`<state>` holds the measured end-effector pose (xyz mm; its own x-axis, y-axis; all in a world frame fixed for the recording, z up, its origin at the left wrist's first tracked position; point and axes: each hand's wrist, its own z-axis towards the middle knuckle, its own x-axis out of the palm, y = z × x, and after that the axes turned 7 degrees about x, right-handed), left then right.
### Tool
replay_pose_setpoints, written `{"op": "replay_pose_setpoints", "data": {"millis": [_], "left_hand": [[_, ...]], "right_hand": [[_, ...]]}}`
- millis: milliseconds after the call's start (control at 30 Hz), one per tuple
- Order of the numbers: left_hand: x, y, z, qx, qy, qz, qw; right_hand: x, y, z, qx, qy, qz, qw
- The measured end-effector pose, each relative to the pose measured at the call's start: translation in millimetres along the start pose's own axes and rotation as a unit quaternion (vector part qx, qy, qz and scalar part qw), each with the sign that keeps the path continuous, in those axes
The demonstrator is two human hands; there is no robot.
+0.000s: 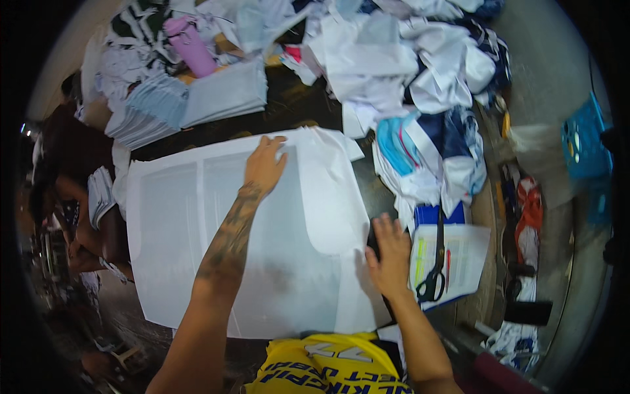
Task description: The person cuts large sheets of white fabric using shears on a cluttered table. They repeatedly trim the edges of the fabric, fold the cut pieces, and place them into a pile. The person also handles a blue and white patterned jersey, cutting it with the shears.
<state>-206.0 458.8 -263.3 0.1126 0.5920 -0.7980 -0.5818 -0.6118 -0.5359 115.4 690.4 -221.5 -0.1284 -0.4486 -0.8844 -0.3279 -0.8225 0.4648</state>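
A large white sheet [164,262] with pale grey translucent panels lies in front of me. My left hand [262,167] rests near its top edge, fingers apart and slightly bent over the upper part. My right hand [388,253] is open beside the sheet's right edge, over a dark surface or object that it partly hides; I cannot tell what that is. Just right of that hand, black scissors [433,276] and a red pen [447,266] lie on a printed paper [472,253] with a blue item [426,215] beneath.
Folded pale cloth stacks [223,92], a pink bottle [190,46] and heaped white fabric [367,52] fill the back. Blue, navy and white pieces [400,151] lie right. Another person [79,151] is at the left. A blue basket [584,134] sits far right.
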Motion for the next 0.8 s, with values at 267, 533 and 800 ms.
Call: {"op": "replay_pose_setpoints", "data": {"millis": [267,533,800], "left_hand": [[-25,-110,-279,0.081,0.175,-0.103,0.976],[-20,-155,-362,0.182,0.297,-0.133,0.928],[-13,-148,-361,0.227,0.235,-0.128,0.936]], "right_hand": [[-26,-68,-167,0.200,-0.080,-0.033,0.976],[-49,-144,-126,0.276,-0.045,-0.019,0.960],[-32,-39,-209,0.347,-0.015,0.284,0.894]]}}
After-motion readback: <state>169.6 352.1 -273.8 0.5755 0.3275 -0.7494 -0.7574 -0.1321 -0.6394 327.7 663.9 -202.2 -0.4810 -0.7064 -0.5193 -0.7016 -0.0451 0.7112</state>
